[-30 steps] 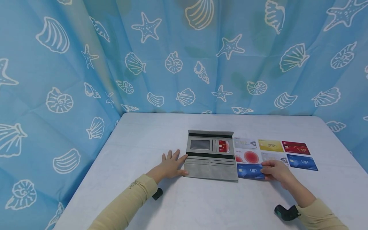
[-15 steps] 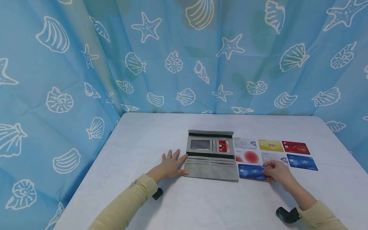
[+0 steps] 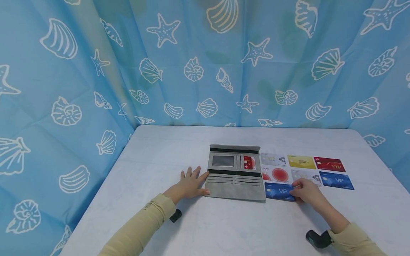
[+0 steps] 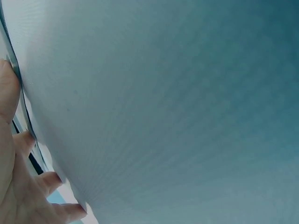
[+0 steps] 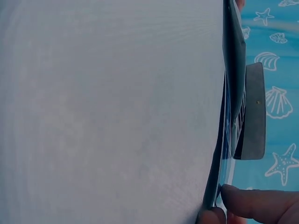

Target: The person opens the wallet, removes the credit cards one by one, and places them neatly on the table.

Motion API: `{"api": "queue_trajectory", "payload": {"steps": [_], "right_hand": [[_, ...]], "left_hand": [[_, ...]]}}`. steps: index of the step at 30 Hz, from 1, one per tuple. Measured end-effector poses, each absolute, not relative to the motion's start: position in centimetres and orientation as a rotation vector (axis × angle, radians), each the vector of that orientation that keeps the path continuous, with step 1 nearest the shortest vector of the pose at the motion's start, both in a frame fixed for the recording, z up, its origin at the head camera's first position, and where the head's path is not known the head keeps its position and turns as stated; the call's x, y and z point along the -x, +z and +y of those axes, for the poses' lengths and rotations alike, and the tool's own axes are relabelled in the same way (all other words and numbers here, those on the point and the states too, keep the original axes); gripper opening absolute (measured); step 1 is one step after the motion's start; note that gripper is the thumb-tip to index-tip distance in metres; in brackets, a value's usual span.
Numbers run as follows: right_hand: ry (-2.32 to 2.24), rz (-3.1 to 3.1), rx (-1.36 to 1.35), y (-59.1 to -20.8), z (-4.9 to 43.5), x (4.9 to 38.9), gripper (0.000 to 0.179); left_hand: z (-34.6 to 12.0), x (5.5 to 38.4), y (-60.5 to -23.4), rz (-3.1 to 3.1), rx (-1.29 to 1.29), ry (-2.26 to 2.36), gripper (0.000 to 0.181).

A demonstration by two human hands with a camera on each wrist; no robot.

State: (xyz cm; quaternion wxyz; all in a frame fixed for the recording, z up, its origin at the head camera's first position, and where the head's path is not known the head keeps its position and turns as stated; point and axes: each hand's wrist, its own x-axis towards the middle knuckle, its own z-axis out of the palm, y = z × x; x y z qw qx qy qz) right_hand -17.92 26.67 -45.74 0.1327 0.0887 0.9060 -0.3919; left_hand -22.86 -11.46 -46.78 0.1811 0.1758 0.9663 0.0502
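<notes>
A grey wallet [image 3: 235, 192] lies unfolded on the table, a red card [image 3: 248, 163] tucked into one of its upper slots. My left hand [image 3: 189, 184] rests with fingers spread at the wallet's left edge, thumb and index fingertip touching it. To the wallet's right, my right hand [image 3: 308, 193] pinches the right end of a blue VIP card [image 3: 279, 191] between thumb and finger. In the right wrist view, the thumb [image 5: 252, 201] presses on the edge-on card [image 5: 226, 144], close to the wallet [image 5: 236, 60].
Several cards lie in rows behind the right hand: a silver one [image 3: 273, 159], a yellow one [image 3: 301, 162], a red VIP one [image 3: 330, 164], a white one with a red circle [image 3: 279, 174] and another blue one [image 3: 337, 180]. A shell-patterned blue curtain [image 3: 224, 53] borders the white table [image 3: 173, 145].
The blue VIP card and my right hand shifted slightly right, then slightly back left toward the wallet. My left hand and the wallet have stayed in place.
</notes>
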Motion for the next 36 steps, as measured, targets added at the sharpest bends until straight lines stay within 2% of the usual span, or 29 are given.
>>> {"api": "queue_trajectory", "payload": {"steps": [14, 36], "right_hand": [[-1.121, 2.606, -0.232, -46.1, 27.4, 18.3, 0.041], [-1.130, 2.614, -0.223, -45.1, 27.5, 19.2, 0.037]], "left_hand": [[-11.3, 22.4, -46.1, 2.746, -0.519, 0.116, 0.075], [-11.3, 22.4, -46.3, 2.742, -0.503, 0.107, 0.076]]}}
